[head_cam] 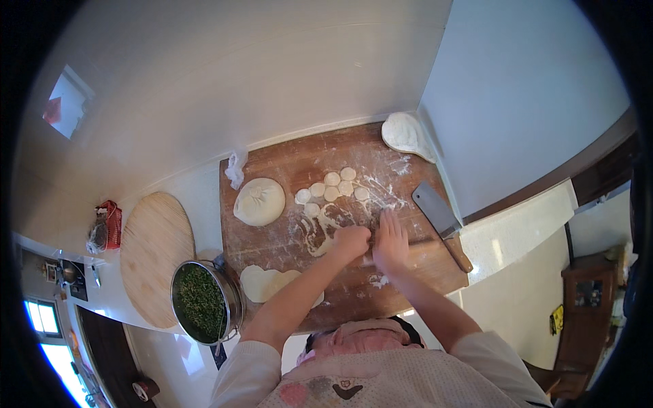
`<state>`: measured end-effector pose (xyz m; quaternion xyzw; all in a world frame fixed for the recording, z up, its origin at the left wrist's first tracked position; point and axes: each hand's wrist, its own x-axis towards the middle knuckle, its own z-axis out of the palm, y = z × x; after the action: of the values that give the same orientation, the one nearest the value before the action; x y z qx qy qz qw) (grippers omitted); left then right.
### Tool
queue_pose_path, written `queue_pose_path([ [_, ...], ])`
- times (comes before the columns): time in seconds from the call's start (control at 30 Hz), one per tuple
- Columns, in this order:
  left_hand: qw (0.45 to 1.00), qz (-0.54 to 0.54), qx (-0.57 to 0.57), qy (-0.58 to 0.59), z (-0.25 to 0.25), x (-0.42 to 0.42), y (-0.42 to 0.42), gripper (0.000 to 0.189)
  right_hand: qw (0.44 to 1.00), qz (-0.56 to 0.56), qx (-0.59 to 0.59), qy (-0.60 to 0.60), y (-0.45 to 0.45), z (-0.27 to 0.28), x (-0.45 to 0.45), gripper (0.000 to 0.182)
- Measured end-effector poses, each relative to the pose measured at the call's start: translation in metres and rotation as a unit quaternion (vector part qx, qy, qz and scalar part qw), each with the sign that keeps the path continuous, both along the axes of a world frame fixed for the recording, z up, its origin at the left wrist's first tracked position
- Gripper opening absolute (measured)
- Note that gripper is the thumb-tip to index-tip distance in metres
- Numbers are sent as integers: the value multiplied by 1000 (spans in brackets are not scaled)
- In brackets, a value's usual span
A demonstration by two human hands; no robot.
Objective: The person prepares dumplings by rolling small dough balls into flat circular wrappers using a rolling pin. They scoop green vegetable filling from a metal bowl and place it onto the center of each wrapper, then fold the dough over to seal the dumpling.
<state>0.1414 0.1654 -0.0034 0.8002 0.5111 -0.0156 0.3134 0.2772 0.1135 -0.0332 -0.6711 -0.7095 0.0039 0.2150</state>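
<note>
My left hand (352, 242) is curled, knuckles up, over the floured wooden board (352, 145). What its fingers hold is hidden. Beside it, my right hand (392, 244) lies flat with its fingers stretched towards the wall; whatever is under the palm cannot be made out. Several small flattened dough rounds (331, 193) sit just beyond my hands, on streaks of flour. Thin rolled dough wrappers (260, 283) overlap near the board's front left, partly behind my left forearm. A large gathered lump of dough (259, 202) rests at the board's left.
A cleaver (433, 206) lies along the right edge, its handle towards me. Flour fills a pale scoop-shaped container (405, 133) in the back corner. Left of the board stand a metal pot of chopped green filling (201, 303) and a round wooden board (155, 260). A plastic bag (236, 168) touches the back left.
</note>
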Motion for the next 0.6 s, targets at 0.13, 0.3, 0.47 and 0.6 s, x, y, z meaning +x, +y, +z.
queue_pose_path([
  [0.13, 994, 29, -48, -96, -25, -21, -17, 13, 993, 75, -79, 48, -83, 6, 12, 55],
  [0.3, 999, -8, -45, 14, 15, -12, 2, 13, 1000, -1, 24, -15, 33, 12, -18, 55],
  [0.47, 985, 66, 16, -156, -45, -31, -19, 16, 991, 114, -32, 61, -75, -5, 16, 57],
  [0.6, 950, 63, -290, -99, 2, -37, -10, 17, 993, 95, -60, 21, -15, 8, -6, 55],
])
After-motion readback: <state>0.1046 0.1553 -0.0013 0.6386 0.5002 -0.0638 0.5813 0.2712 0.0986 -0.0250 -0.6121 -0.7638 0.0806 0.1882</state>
